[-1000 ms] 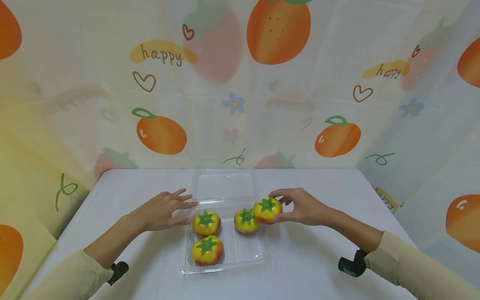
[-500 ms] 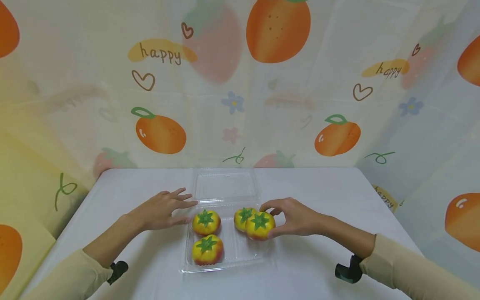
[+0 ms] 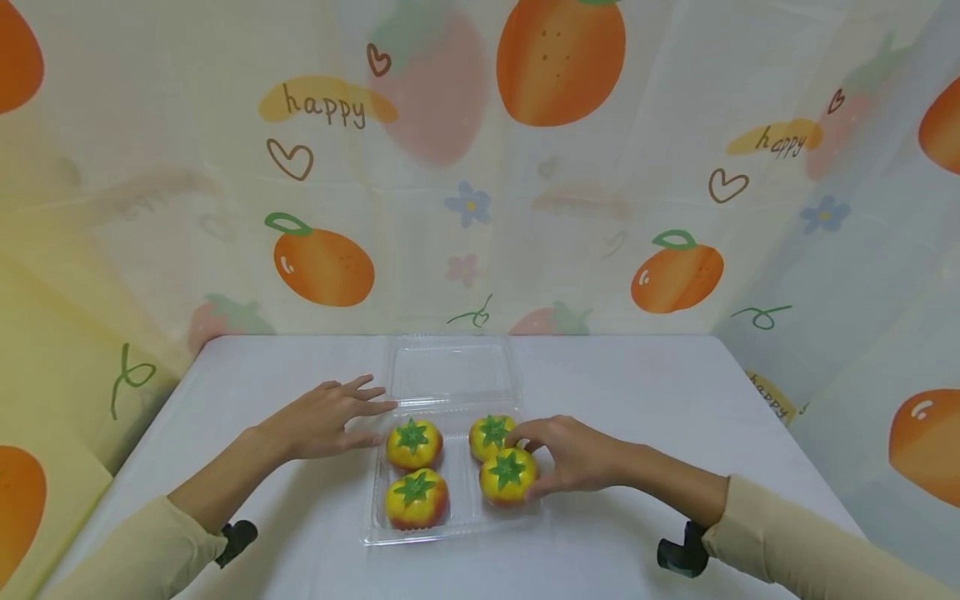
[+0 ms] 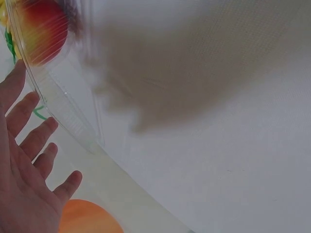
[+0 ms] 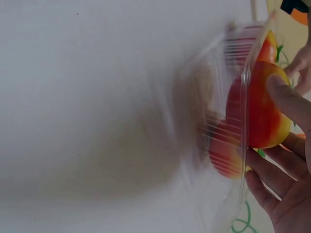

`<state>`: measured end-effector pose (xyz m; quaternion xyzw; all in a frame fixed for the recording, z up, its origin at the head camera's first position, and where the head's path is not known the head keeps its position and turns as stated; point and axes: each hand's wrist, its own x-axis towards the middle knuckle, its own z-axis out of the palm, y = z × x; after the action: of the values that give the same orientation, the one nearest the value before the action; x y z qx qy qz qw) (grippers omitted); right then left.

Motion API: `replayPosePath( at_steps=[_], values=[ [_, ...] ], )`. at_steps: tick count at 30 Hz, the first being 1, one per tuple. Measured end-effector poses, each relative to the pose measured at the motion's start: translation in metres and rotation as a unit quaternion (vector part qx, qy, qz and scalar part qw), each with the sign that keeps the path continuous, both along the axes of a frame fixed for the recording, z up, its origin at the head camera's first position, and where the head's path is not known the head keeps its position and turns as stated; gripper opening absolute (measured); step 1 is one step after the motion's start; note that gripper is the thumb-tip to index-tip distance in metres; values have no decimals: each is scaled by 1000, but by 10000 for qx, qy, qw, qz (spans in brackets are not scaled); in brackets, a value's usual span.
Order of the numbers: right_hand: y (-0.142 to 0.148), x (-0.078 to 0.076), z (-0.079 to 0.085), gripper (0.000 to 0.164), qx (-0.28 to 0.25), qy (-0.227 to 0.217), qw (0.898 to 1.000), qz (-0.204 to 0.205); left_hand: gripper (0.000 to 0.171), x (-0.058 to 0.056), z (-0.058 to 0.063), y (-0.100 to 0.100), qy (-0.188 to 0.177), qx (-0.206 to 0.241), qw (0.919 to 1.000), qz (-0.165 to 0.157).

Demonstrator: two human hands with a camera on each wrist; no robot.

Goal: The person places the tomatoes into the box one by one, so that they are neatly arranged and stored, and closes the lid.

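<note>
My right hand [image 3: 577, 458] holds a yellow-red persimmon [image 3: 507, 478] with a green star-shaped leaf top, thumb on the near side and fingers behind. This persimmon sits low in the front right of a clear plastic clamshell box [image 3: 457, 527]. In the right wrist view the held persimmon [image 5: 262, 104] stands partly above the rim. Another persimmon [image 3: 491, 433] lies just behind it, partly covered. Along the box's left side rest a back persimmon [image 3: 413, 446] and a front persimmon [image 3: 417, 500]. With fingers spread, my left hand [image 3: 326, 423] touches the box's left edge.
The box's clear lid [image 3: 452, 372] lies folded back flat toward the wall. A white-covered table [image 3: 622, 375] carries everything. Behind it hangs a fruit-printed curtain [image 3: 525, 233], with more cloth at both sides.
My right hand has brought the persimmon left, toward me and down, from beside the back right persimmon into the box's front right. The left hand stays in place.
</note>
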<state>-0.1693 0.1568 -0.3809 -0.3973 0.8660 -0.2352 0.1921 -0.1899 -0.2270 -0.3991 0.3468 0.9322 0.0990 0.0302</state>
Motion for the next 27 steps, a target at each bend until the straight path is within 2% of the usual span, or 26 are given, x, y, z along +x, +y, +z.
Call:
replayPosePath(
  at_steps=[10, 22, 27],
  values=[
    [-4, 3, -8, 55, 221, 475, 9980, 355, 54, 0, 1, 1, -68, 26, 10000, 56],
    [-2, 2, -14, 56, 198, 700, 9960, 523, 56, 1, 2, 1, -116, 9, 9999, 53],
    [-2, 1, -15, 58, 149, 658, 9963, 536, 55, 0, 2, 1, -69, -28, 10000, 50]
  ],
)
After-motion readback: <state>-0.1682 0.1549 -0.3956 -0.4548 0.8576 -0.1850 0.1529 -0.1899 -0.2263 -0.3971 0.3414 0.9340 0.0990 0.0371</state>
